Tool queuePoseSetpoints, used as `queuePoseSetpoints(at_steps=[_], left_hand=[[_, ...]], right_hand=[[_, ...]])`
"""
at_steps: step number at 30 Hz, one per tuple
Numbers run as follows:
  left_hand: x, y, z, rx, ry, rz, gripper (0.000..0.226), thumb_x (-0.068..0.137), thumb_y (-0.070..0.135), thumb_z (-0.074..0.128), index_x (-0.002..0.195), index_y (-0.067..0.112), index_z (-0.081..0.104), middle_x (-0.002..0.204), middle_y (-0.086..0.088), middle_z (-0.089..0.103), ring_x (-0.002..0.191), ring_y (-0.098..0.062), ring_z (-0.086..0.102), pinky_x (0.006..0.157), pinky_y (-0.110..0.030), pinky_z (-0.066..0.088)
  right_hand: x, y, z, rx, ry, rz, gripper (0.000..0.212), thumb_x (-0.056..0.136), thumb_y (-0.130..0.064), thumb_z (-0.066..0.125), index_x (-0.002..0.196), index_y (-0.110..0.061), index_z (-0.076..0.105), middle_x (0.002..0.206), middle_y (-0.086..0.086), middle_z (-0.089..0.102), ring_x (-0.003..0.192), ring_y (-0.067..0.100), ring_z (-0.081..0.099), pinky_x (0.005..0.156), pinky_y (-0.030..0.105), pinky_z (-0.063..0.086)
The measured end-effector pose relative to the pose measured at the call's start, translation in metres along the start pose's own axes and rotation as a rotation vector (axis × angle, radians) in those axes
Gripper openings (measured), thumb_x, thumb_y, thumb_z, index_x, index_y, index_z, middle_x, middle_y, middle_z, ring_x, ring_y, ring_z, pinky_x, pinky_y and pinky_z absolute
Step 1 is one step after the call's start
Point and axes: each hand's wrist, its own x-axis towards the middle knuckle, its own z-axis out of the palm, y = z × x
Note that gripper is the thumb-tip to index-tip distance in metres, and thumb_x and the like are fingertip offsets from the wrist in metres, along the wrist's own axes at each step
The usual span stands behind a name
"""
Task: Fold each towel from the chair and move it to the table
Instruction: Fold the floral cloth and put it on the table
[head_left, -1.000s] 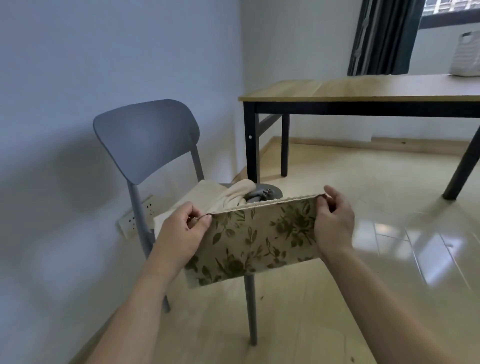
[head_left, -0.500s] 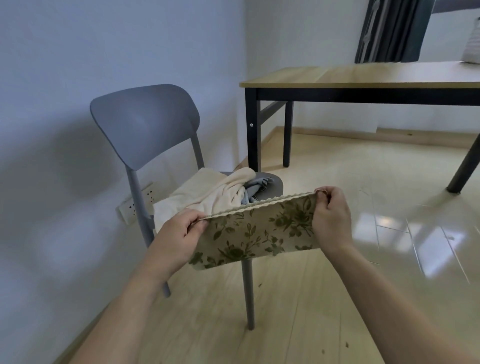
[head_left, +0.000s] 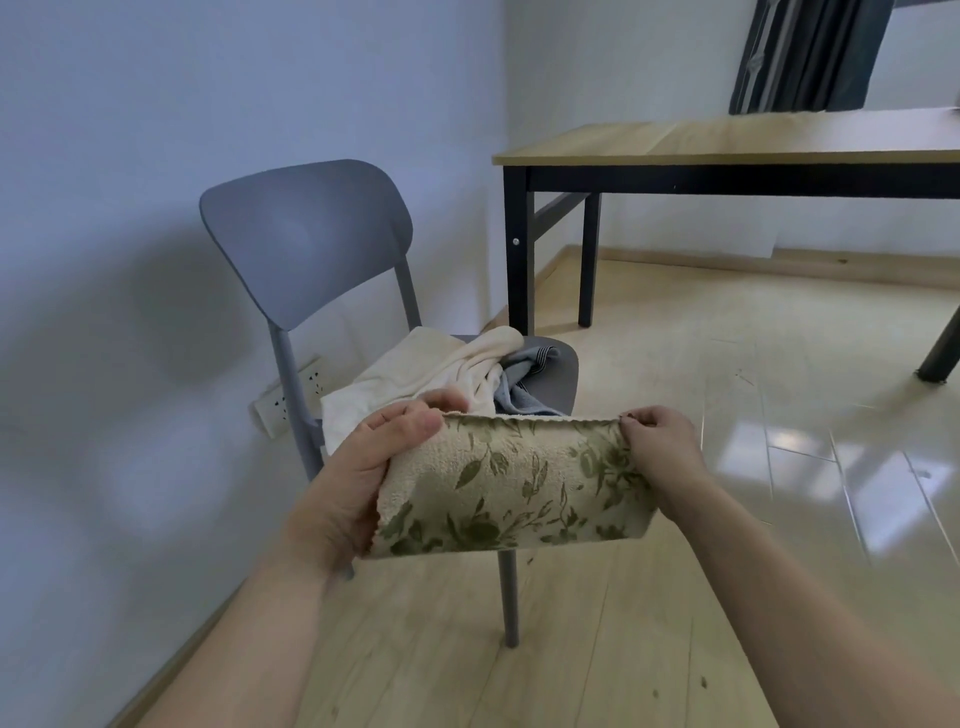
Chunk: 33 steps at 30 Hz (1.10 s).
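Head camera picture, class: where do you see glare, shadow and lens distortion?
In the head view, glare: bright window reflections on the glossy floor at right. Shadow: the chair casts a soft, blurred shadow on the wall to its left. Distortion: the wide angle tilts the table and stretches both forearms; the floral towel looks sharp.
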Motion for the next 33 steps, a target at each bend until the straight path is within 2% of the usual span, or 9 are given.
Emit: queuePoseSetpoints(at_steps=[3,7,11,14,19,22,26,30,33], left_hand=[[-0.004,0.002,0.017,-0.188,-0.146,0.001,0.042,0.078,0.026,0.062,0.112,0.001,0.065,0.132,-0.011,0.058,0.125,-0.032,0.049,0.105,-0.060,0.034],[-0.003,0.012,0.036,-0.264,-0.062,0.103,0.037,0.087,0.027,0.041,0.056,0.013,0.056,0.075,-0.002,0.061,0.092,-0.018,0.060,0.087,-0.034,0.051],[0.001,0.012,0.021,0.162,0.286,0.259,0.033,0.085,0.020,0.056,0.063,-0.002,0.045,0.058,-0.009,0.037,0.053,-0.016,0.039,0.053,-0.024,0.039],[0.004,0.006,0.008,0.478,0.332,0.318,0.040,0.089,0.016,0.061,0.063,-0.009,0.044,0.045,-0.009,0.037,0.041,-0.020,0.033,0.045,-0.021,0.034],[0.008,0.003,0.009,0.916,0.183,0.275,0.042,0.086,0.034,0.057,0.067,-0.003,0.052,0.065,-0.010,0.046,0.061,-0.016,0.046,0.064,-0.023,0.041],[0.005,-0.001,0.015,0.971,0.096,0.178,0.019,0.085,0.020,0.051,0.075,0.016,0.067,0.080,0.009,0.059,0.080,-0.004,0.056,0.075,-0.017,0.042],[0.007,-0.008,0.014,1.053,0.137,0.164,0.025,0.094,0.013,0.053,0.095,0.037,0.055,0.090,0.011,0.057,0.085,-0.006,0.055,0.075,-0.019,0.046],[0.010,-0.015,0.010,1.007,0.216,0.189,0.026,0.091,0.015,0.060,0.092,0.037,0.048,0.090,0.008,0.060,0.082,-0.007,0.056,0.076,-0.020,0.045],[0.014,-0.018,0.009,0.993,0.317,0.229,0.024,0.090,0.016,0.063,0.093,0.036,0.050,0.091,0.009,0.061,0.087,-0.007,0.058,0.079,-0.020,0.048]], right_hand=[[-0.007,-0.004,0.009,0.017,-0.056,-0.049,0.012,0.096,-0.019,0.050,0.101,-0.015,0.059,0.095,0.006,0.063,0.082,0.020,0.057,0.068,0.030,0.044],[-0.017,-0.007,0.016,0.110,-0.192,-0.071,0.011,0.100,-0.020,0.043,0.098,-0.029,0.049,0.080,0.008,0.058,0.062,0.018,0.048,0.055,0.030,0.040],[-0.023,-0.015,0.016,0.186,-0.243,-0.133,0.028,0.101,-0.013,0.037,0.083,-0.023,0.057,0.075,0.005,0.053,0.057,0.015,0.043,0.052,0.028,0.038],[-0.031,-0.022,0.017,0.168,-0.305,-0.205,0.034,0.101,-0.008,0.036,0.081,-0.019,0.060,0.081,0.000,0.057,0.064,0.013,0.049,0.052,0.021,0.042],[-0.043,-0.025,0.024,0.142,-0.360,-0.300,0.038,0.100,-0.010,0.041,0.078,-0.026,0.068,0.077,0.004,0.058,0.068,0.025,0.048,0.062,0.040,0.045],[-0.049,-0.027,0.030,0.151,-0.335,-0.314,0.037,0.099,-0.007,0.044,0.077,-0.024,0.068,0.076,-0.004,0.063,0.067,0.017,0.051,0.061,0.032,0.044],[-0.057,-0.027,0.034,0.087,-0.339,-0.332,0.045,0.096,0.002,0.039,0.073,-0.021,0.069,0.081,-0.003,0.068,0.072,0.012,0.056,0.061,0.019,0.045],[-0.059,-0.029,0.034,0.130,-0.400,-0.255,0.043,0.086,0.005,0.038,0.077,-0.016,0.074,0.090,0.006,0.072,0.088,0.023,0.062,0.081,0.037,0.053],[-0.062,-0.031,0.031,0.194,-0.569,-0.252,0.030,0.087,-0.012,0.046,0.089,-0.016,0.075,0.099,0.007,0.071,0.096,0.022,0.064,0.090,0.037,0.053]])
